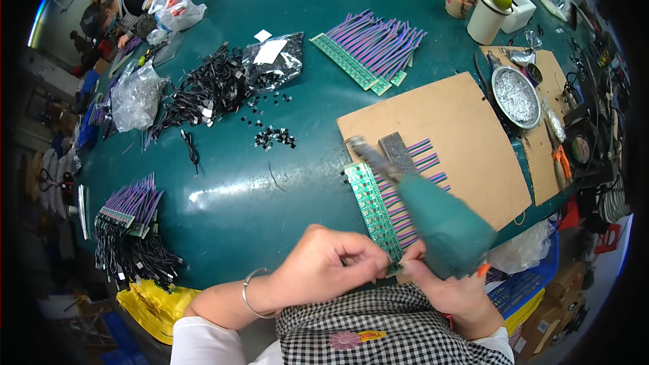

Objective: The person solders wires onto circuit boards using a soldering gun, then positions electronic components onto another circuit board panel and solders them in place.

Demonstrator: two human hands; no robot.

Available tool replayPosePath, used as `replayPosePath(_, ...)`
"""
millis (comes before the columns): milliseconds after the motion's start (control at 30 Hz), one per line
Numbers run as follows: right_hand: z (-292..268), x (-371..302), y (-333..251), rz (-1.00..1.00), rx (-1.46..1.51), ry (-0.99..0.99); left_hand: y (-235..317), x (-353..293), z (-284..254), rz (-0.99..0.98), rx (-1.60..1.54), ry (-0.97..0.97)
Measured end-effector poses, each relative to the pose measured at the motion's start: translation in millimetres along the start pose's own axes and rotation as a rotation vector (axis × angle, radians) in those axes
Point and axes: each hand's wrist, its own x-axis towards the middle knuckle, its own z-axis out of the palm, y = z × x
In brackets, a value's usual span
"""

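Note:
A green circuit board panel (372, 206) with purple and black wires along its right side lies on the brown board before me. My left hand (338, 260) is closed in a pinch at the panel's near end; what is between its fingertips is too small to make out. My right hand (453, 290) is closed round the lower end of a teal tool (443, 223) with a metal barrel, blurred. Its thumb and finger meet near the panel's near end, close to my left fingertips. Across the wires sits a dark grey block (397, 152), partly behind the tool.
Wired green panels (348, 61) lie beyond the brown board (466, 135). Black cables (209, 88) and small black parts (274, 138) are to the left; finished-looking wired boards (128, 223) nearer. A metal bowl (516, 96) and cups (487, 19) stand right. Someone sits far left.

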Motion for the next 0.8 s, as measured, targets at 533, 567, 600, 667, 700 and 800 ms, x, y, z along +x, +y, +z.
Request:
replayPosePath(533, -33, -9, -20, 0.238, 0.377, 0.179, -41, 46, -52, -0.256, -0.247, 0.258)
replayPosePath(567, -34, -9, -21, 0.252, 0.375, 0.182, -41, 46, -53, -0.266, -0.241, 0.265)
replayPosePath(600, -37, -7, -21, 0.248, 0.375, 0.113, -40, 47, -53, -0.274, -0.245, 0.262)
replayPosePath(667, -37, -8, -22, 0.251, 0.373, 0.046, -39, 47, -53, -0.279, -0.257, 0.276)
replayPosePath(700, -35, -9, -22, 0.263, 0.368, 0.066, -40, 48, -53, -0.273, -0.251, 0.271)
replayPosePath(800, -31, -10, -23, 0.277, 0.347, 0.097, -42, 48, -53, -0.261, -0.249, 0.272)
